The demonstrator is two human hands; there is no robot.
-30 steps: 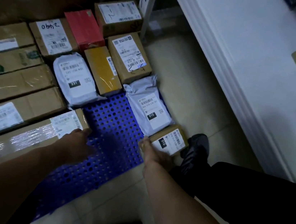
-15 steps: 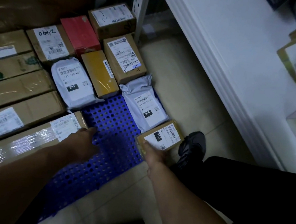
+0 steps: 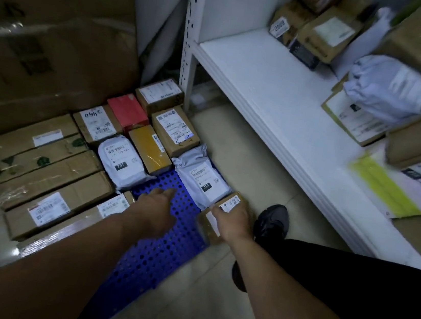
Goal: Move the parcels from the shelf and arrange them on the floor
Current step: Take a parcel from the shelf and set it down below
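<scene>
A dim storeroom with a pale tiled floor (image 3: pixel 214 307). At the upper left of the frame stands a big taped carton (image 3: pixel 45 44). Below it, at the left edge, long brown boxes (image 3: pixel 48 183) lie side by side on the floor.

Right of them, toward the centre, is a blue perforated pallet (image 3: pixel 159 254). Parcels are packed close together along its far end:
- a grey bag marked 231 (image 3: pixel 121 161)
- a red box (image 3: pixel 127 112)
- a yellow box (image 3: pixel 149 148)
- a labelled brown box (image 3: pixel 174 130)
- a grey bag marked 010 (image 3: pixel 201 177)

The left hand (image 3: pixel 154 211) reaches palm down over the bare blue part, with its fingers stretched out and holding nothing. Whether it touches the pallet cannot be told.

Just right of centre, the right hand (image 3: pixel 233 222) grips a small brown box (image 3: pixel 230 204). The fingers curl over the top of the box and the thumb is on its near left side. The box sits at the pallet's right edge, touching the 010 bag. Beside it is a black shoe (image 3: pixel 272 221).

A white shelf (image 3: pixel 278 101) fills the right of the frame. More parcels are on it at the upper right: brown boxes (image 3: pixel 324 35), a grey bag (image 3: pixel 393 87) and a yellow-striped envelope (image 3: pixel 387 188).
</scene>
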